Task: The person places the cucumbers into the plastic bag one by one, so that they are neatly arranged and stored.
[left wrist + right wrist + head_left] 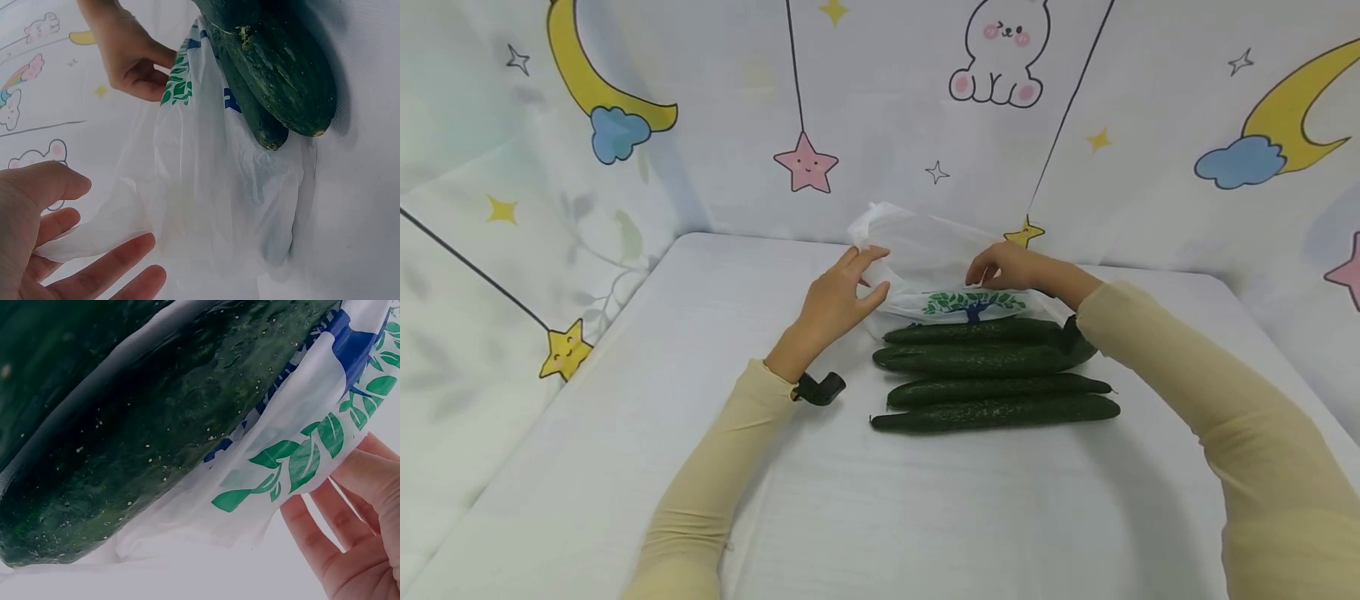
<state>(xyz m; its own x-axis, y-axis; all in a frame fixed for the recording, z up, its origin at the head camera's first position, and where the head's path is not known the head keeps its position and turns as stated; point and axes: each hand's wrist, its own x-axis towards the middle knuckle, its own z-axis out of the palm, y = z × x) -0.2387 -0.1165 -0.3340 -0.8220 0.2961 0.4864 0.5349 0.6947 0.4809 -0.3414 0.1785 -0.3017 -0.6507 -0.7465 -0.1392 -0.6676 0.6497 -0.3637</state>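
Here, in the head view, four dark-green cucumbers are lying side by side on the white table, and a white plastic bag printed with a leafy tree is resting at their twelve o'clock. The left hand is touching the bag at nine o'clock, thumb and fingers standing apart; the right hand is bending over its three o'clock side. In the left wrist view, the left hand is sitting at eight o'clock, thin film running between its parted fingers, while cucumber ends are showing at one o'clock. In the right wrist view, the right hand is pinching the bag's edge at four o'clock, and a cucumber is stretching toward ten.
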